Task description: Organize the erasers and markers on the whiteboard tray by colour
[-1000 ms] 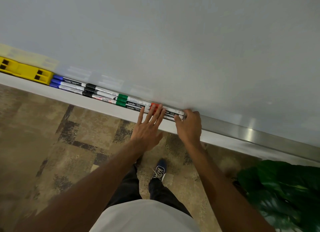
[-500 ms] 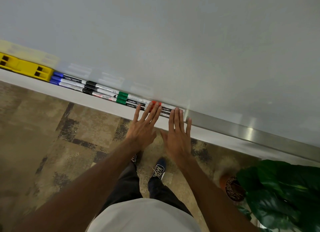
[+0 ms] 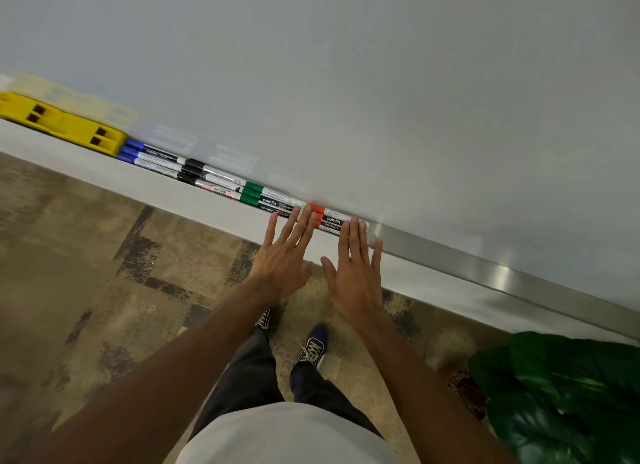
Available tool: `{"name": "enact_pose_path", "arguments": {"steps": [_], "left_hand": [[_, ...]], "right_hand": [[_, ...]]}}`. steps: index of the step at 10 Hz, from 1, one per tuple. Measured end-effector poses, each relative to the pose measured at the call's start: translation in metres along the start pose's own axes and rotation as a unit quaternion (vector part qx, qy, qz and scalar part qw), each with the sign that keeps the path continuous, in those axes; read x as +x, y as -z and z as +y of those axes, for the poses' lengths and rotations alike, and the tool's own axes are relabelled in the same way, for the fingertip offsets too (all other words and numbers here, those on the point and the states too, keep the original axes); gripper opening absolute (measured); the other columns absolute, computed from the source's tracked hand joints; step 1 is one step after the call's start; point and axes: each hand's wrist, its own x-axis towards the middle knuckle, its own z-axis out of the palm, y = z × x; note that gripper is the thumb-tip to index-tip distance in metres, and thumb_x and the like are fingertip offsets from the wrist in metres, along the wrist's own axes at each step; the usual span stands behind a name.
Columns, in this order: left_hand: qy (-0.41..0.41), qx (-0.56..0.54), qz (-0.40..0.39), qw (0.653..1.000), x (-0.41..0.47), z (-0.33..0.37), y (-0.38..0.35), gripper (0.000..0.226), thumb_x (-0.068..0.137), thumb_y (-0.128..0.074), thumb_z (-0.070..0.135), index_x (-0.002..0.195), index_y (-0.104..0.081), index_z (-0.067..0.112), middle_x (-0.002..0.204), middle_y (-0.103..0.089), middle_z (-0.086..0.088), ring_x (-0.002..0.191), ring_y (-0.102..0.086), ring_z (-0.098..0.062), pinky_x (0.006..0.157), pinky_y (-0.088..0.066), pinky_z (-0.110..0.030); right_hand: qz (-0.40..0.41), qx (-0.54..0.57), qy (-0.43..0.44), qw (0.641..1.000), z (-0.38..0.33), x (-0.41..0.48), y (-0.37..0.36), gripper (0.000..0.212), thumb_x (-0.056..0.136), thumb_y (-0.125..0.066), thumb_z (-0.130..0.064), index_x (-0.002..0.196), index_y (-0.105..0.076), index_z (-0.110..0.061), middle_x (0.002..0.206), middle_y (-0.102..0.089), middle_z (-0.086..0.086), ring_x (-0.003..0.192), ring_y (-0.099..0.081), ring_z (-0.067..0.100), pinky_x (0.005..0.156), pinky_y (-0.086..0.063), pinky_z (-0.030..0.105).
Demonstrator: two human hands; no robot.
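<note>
Along the whiteboard tray (image 3: 214,204) lies a row of markers grouped by cap colour: blue markers (image 3: 145,154) at the left, then black markers (image 3: 204,174), green markers (image 3: 266,199) and red markers (image 3: 330,219). Two yellow erasers (image 3: 62,124) sit end to end at the tray's far left. My left hand (image 3: 284,259) is flat and open, its fingertips at the joint of the green and red markers. My right hand (image 3: 356,273) is also open, fingertips over the right ends of the red markers. Neither hand holds anything.
The whiteboard (image 3: 346,83) fills the upper view. To the right of the markers the tray (image 3: 485,276) runs on as bare metal. A large green potted plant (image 3: 568,394) stands on the floor at the lower right. My legs and shoes (image 3: 313,349) are on patterned carpet below.
My right hand was curled on the right ends of the red markers; it has opened flat and drawn back slightly. My left hand has stayed open at almost the same place.
</note>
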Motion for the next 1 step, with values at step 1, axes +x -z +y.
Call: {"name": "enact_pose_path", "arguments": {"steps": [1], "left_hand": [[0.026,-0.011,0.008,1.0,-0.0088,-0.0009,0.0037,0.091,0.097,-0.034,0.056,0.157,0.016,0.01,0.166,0.021,-0.01,0.153,0.02,-0.027,0.122,0.003,-0.058]], "right_hand": [[0.022,0.018,-0.005,1.0,-0.001,-0.0015,0.0118,0.075,0.102,-0.03,-0.056,0.157,-0.008,-0.01,0.166,-0.004,0.01,0.153,0.002,0.025,0.123,-0.001,0.053]]}}
